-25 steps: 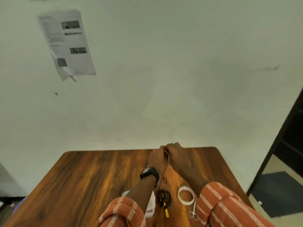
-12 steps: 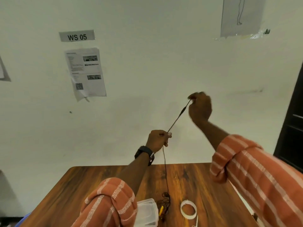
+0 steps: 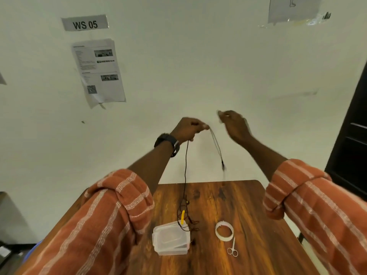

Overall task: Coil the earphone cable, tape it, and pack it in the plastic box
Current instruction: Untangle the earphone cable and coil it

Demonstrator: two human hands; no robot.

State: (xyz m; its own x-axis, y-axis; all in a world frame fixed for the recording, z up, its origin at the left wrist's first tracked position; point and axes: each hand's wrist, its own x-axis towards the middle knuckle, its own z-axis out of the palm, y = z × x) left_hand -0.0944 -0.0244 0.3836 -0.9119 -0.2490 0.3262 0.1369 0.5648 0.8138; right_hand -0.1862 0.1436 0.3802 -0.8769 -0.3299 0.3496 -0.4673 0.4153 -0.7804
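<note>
Both hands are raised above the far end of the table (image 3: pixel 248 205), in front of the wall. The left hand (image 3: pixel 187 130) is closed, pinching the cable (image 3: pixel 186 167) between thumb and fingers. From that pinch one strand drops straight down to the table, and a short loop hangs to the right, ending in a small dark piece that dangles in the air above the table's far edge. The right hand (image 3: pixel 234 125) is just beside the left, blurred; its fingers look curled, but whether it grips the cable I cannot tell.

The rest of the cable lies in a loose tangle on the table, with a yellow part (image 3: pixel 183 215) in it, touching the far right corner of the box (image 3: pixel 170 238). The box is clear plastic with its lid on, and sits near the table's middle. Right of the box lies a white tape roll (image 3: pixel 224 230), flat, and just near of the tape are small scissors (image 3: pixel 232 248). A watch (image 3: pixel 167 142) is on the left wrist; both sleeves are orange with pale stripes.
</note>
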